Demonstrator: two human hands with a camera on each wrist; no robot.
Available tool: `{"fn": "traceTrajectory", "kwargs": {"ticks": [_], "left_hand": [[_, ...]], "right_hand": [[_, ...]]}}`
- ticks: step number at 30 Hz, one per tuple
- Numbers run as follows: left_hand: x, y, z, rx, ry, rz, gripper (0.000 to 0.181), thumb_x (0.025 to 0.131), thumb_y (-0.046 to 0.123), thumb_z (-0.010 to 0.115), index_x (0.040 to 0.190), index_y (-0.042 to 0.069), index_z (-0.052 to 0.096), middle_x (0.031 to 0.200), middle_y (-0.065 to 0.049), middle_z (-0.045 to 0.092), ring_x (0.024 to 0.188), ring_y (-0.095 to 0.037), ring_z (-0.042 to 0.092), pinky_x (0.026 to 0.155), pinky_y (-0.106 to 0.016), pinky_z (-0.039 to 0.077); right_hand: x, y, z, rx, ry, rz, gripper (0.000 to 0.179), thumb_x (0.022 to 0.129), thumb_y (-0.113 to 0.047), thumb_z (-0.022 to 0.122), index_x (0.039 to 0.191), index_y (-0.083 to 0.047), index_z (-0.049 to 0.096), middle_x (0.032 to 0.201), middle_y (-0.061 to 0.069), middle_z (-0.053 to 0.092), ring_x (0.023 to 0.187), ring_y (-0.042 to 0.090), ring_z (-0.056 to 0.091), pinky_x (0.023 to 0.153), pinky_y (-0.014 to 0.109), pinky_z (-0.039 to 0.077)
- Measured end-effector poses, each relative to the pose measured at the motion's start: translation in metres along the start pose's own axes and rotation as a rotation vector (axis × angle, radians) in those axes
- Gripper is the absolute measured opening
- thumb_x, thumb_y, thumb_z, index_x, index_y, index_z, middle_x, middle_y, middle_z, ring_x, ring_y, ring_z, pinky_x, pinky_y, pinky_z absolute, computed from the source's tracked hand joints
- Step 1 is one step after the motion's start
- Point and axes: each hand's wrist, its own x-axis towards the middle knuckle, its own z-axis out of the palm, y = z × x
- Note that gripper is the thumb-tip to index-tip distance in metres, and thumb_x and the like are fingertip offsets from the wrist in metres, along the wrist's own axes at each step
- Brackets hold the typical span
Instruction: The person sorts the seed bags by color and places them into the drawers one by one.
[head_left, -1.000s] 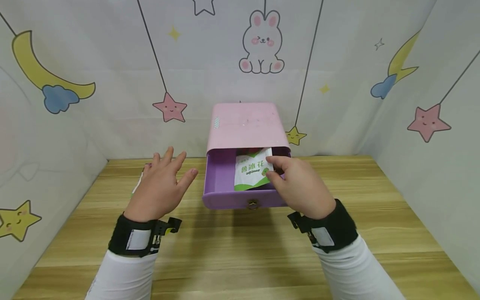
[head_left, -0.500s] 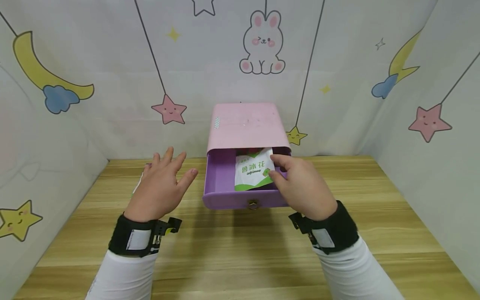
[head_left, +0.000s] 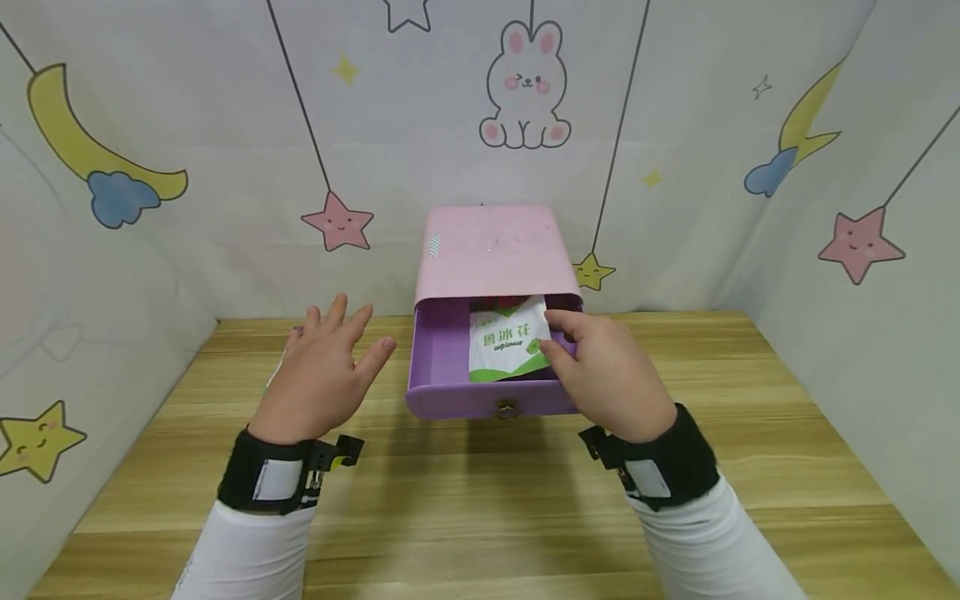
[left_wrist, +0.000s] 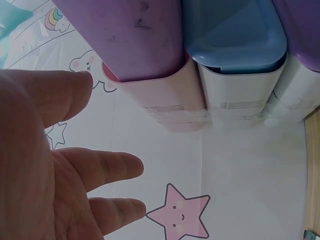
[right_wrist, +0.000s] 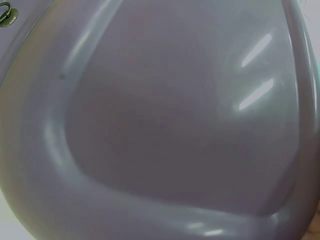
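A purple drawer (head_left: 442, 402) stands pulled out of a pink casing (head_left: 495, 250). Inside it lies a white and green packet (head_left: 506, 350) with green lettering. My right hand (head_left: 611, 375) is over the drawer's right side, thumb and index fingertips parted right at the packet's right edge. To the left, my left hand (head_left: 318, 375) hovers with fingers spread, holding nothing. Part of another white packet (head_left: 274, 372) peeks out beside it, mostly hidden. In the left wrist view my left hand (left_wrist: 75, 165) is apart from the drawer (left_wrist: 135, 40).
Beneath the top drawer are a blue drawer (left_wrist: 235, 30) and another purple one (left_wrist: 302, 30), their casings joined with clear tape (left_wrist: 185, 115). A round metal knob (head_left: 507, 408) is on the drawer front. Cartoon-printed cloth walls (head_left: 675, 100) enclose the wooden table (head_left: 480, 517).
My right hand has drawn back slightly to the right, its fingertips shifting from over the packet to its edge. The packet stays in the drawer. My left hand has barely moved.
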Motion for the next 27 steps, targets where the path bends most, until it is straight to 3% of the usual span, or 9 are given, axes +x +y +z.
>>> {"fn": "traceTrajectory", "kwargs": {"ticks": [3,9,12,16,20,27], "left_hand": [[0.0,0.0,0.0,0.0,0.0,-0.003,0.077,0.094,0.064,0.026,0.146,0.008,0.032,0.151,-0.024,0.012,0.132,-0.046,-0.003,0.103,-0.069,0.006],[-0.001,-0.001,0.002,-0.004,0.0,-0.004,0.078,0.094,0.066,0.025,0.146,0.009,0.032,0.152,-0.024,0.011,0.132,-0.043,-0.006,0.103,-0.069,0.005],[-0.001,-0.001,0.003,-0.005,-0.002,0.0,0.078,0.094,0.066,0.025,0.146,0.008,0.032,0.152,-0.024,0.011,0.132,-0.044,-0.006,0.103,-0.07,0.005],[-0.001,0.0,0.003,0.001,0.01,0.005,0.076,0.094,0.064,0.026,0.145,0.008,0.033,0.151,-0.024,0.012,0.132,-0.044,-0.004,0.103,-0.07,0.006],[-0.001,0.0,0.002,0.001,0.012,0.004,0.075,0.095,0.063,0.028,0.145,0.007,0.033,0.151,-0.024,0.012,0.132,-0.045,-0.003,0.103,-0.07,0.006],[-0.001,-0.002,0.001,0.011,0.009,-0.016,0.081,0.093,0.067,0.022,0.146,0.007,0.032,0.151,-0.025,0.012,0.131,-0.047,-0.001,0.102,-0.071,0.006]], "right_hand": [[0.0,0.001,0.0,0.004,0.013,-0.012,0.041,0.094,-0.022,0.056,0.131,-0.002,0.053,0.126,0.01,0.056,0.099,0.015,0.051,0.087,0.043,0.048],[-0.004,0.01,0.001,0.055,0.118,-0.048,0.038,0.094,-0.023,0.056,0.127,-0.005,0.058,0.119,0.009,0.061,0.097,0.015,0.053,0.079,0.041,0.05],[-0.006,0.017,0.0,0.076,0.183,-0.035,0.034,0.094,-0.025,0.056,0.122,-0.006,0.061,0.112,0.007,0.063,0.088,0.016,0.056,0.068,0.04,0.051],[-0.009,0.026,-0.002,0.119,0.271,-0.009,0.032,0.094,-0.028,0.055,0.117,-0.008,0.064,0.103,0.006,0.063,0.081,0.017,0.054,0.047,0.035,0.044],[-0.01,0.033,-0.003,0.152,0.353,-0.016,0.032,0.094,-0.031,0.055,0.114,-0.007,0.065,0.106,0.007,0.063,0.094,0.018,0.052,0.054,0.04,0.05],[-0.012,0.048,-0.005,0.125,0.465,-0.045,0.03,0.093,-0.025,0.056,0.113,-0.005,0.065,0.113,0.011,0.063,0.107,0.024,0.052,0.084,0.053,0.047]]}}
